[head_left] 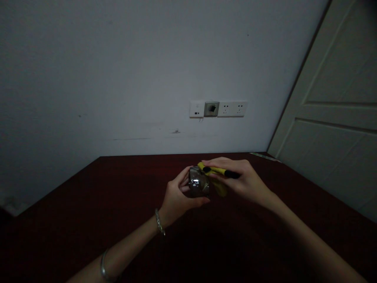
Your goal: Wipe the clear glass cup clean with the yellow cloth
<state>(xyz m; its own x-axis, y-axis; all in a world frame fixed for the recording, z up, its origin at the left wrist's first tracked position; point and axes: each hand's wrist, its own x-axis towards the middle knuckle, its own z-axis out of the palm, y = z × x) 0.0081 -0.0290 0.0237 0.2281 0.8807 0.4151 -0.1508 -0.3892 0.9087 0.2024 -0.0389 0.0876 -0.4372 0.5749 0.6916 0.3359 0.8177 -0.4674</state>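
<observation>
My left hand is wrapped around a clear, shiny cup-like object, thumb below it and fingers behind. It looks dark brownish, and dim light hides whether anything is inside. From the right, my right hand pinches a yellow item with black patches against the upper right edge of the clear object. Part of the yellow item hangs below the fingers; its kind is not clear. Both hands are held above a dark red table.
Behind the table is a pale wall with a row of sockets and a grey switch plate. A panelled white door stands at the right. A thin flat strip lies at the table's far right edge.
</observation>
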